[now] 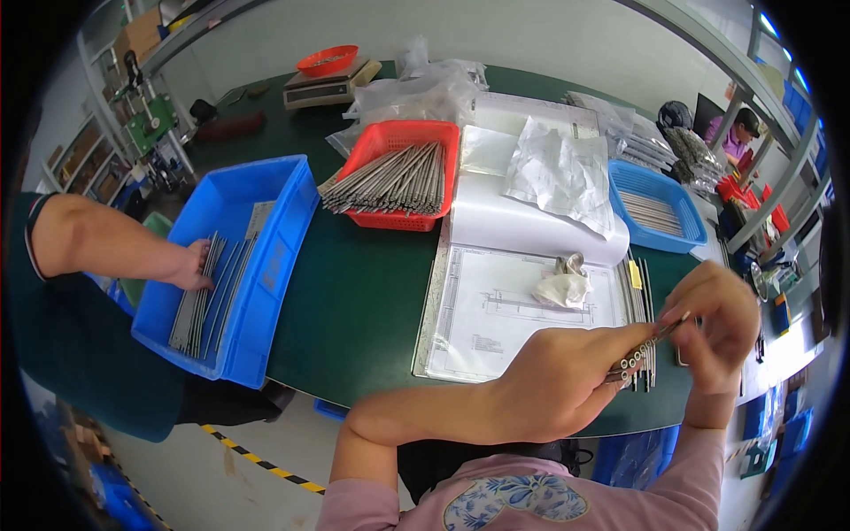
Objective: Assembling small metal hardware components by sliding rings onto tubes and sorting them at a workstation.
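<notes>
My left hand [562, 380] is closed around a small bundle of thin metal tubes [632, 361], whose round open ends face up and to the right. Just beyond those ends, my right hand [719, 310] pinches thumb against fingers at a thin metal piece [677, 322], probably one more tube; its full length is hidden. Beneath my hands, several long thin metal rods [646, 292] lie on the green table, with a yellow tag [635, 274] among them. Left of them is an open binder with a technical drawing [496, 310], and a crumpled white tissue [562, 288] rests on it.
A red basket [414, 133] heaped with metal rods stands mid-table. At left, another person's hand [197, 265] reaches into a blue bin [292, 190] of rods. A light-blue basket [686, 234] holds more rods at right. Behind are plastic bags [416, 97] and a scale [323, 87].
</notes>
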